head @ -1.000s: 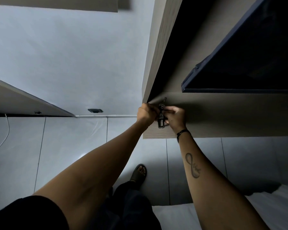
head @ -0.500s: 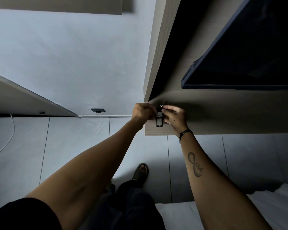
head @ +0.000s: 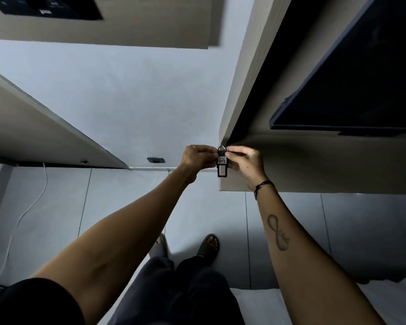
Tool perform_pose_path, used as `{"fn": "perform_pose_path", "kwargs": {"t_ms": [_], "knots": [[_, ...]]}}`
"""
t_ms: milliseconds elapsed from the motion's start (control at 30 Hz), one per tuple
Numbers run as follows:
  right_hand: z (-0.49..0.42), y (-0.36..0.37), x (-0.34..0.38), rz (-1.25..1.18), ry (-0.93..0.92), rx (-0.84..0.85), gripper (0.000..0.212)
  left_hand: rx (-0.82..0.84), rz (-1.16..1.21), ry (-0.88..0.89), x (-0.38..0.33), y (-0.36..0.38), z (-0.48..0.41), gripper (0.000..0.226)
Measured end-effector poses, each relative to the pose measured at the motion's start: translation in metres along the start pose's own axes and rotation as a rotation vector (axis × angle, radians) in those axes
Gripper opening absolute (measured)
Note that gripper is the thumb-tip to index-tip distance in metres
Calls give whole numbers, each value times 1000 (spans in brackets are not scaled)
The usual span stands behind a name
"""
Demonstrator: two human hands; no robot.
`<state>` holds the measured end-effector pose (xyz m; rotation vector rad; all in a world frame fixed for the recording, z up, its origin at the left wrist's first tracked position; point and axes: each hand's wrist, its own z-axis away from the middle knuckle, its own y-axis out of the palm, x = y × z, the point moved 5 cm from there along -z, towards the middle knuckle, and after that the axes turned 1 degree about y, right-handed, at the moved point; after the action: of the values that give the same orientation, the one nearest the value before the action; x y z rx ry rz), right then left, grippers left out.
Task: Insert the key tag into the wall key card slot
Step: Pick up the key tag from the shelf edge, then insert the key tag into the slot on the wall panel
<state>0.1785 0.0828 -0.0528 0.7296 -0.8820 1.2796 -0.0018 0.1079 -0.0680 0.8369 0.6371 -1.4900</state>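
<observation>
A black key tag with a white numbered label and a metal ring at its top hangs upright between both hands, in front of the corner of a wood panel. My left hand pinches its left side. My right hand pinches its right side and the ring. A dark panel on a wood board sits at the top left; I cannot tell whether it holds the card slot.
A wall-mounted TV hangs on the right. A small dark wall socket sits low on the white wall, left of my hands. A white cable trails down the left. White bedding lies at the bottom right, with my feet in sandals on the tiled floor.
The view has tilted up, bringing the dark panel at the top left into sight. The key tag now hangs straighter between both hands, with its label facing me.
</observation>
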Motion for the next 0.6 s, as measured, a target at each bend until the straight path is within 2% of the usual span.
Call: {"fn": "perform_pose_path", "kwargs": {"t_ms": [400, 600], "knots": [[45, 102, 87, 90, -96, 102, 13, 6, 35, 143, -81, -98, 73, 11], [80, 159, 149, 169, -212, 175, 20, 0, 40, 274, -132, -150, 116, 14]]}}
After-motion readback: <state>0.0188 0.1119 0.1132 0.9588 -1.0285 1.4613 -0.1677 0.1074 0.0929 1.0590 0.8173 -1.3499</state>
